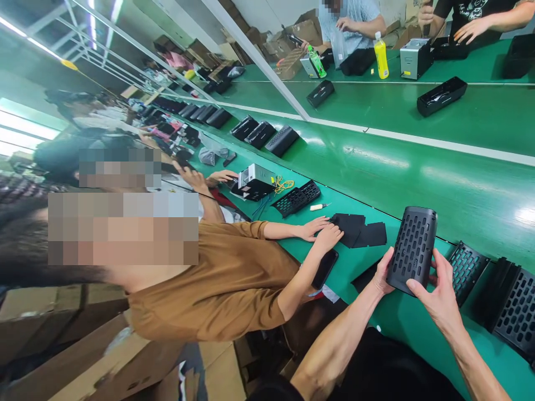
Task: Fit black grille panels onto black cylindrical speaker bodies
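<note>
A black plastic housing (412, 250) with rows of rounded slots is held up above the green bench, slotted face towards me. My left hand (383, 273) grips its left edge, with most of the fingers hidden behind it. On the lower right side, my right hand (443, 287) holds it, thumb on the front near the bottom edge and fingers behind. Just right of my right hand lies a slotted black panel (467, 270). Farther right is another slotted panel (518, 306), partly cut off by the frame. A dark flat piece (365, 277) lies partly behind my left forearm.
At my left, a co-worker in a brown top (217, 278) rests both hands by black sheets (361, 229). A phone (326, 268), a white-handled tool (320, 206) and a silver-black box (254, 181) lie nearby. Beyond runs a green conveyor (376, 150) carrying black cases (282, 141).
</note>
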